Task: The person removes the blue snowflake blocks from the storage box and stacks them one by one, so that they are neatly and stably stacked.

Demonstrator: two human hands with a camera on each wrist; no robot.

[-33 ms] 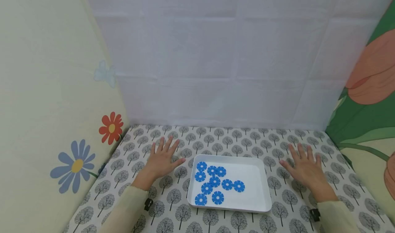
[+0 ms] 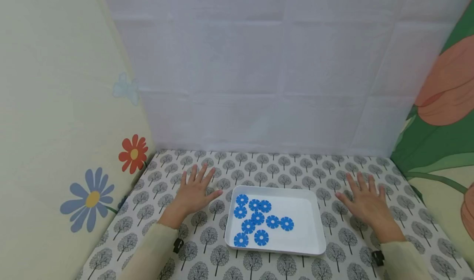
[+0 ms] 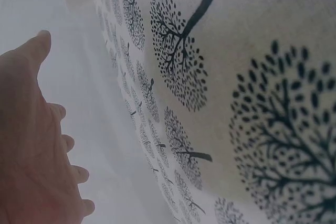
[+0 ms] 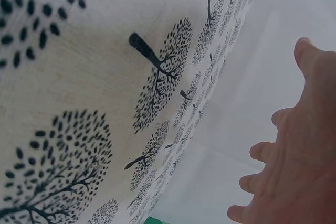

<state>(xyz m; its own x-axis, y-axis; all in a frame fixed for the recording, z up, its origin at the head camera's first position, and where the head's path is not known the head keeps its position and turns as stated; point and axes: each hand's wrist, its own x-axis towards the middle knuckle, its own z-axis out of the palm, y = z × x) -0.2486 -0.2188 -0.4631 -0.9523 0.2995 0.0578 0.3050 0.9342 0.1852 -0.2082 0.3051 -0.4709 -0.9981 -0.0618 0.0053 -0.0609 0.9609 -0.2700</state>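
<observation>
A white rectangular tray (image 2: 303, 222) stands between the two hands in the head view. Several blue notched plastic discs (image 2: 261, 237) lie in it, mostly in its left half, some overlapping or touching. To the left of the tray is the left hand (image 2: 193, 194), palm down with straight, spread fingers and nothing in its grasp. The right hand (image 2: 367, 201) is on the tray's other side, its fingers likewise spread and holding nothing. Both wrist views show the left palm (image 3: 31, 145) and right palm (image 4: 307, 150) held apart from the cloth.
A cloth printed with dark trees (image 2: 273, 169) covers the table. White sheeting (image 2: 237, 66) hangs behind it. A pale panel with painted flowers (image 2: 92, 199) borders the left side, and a panel with large orange blooms (image 2: 444, 103) borders the right.
</observation>
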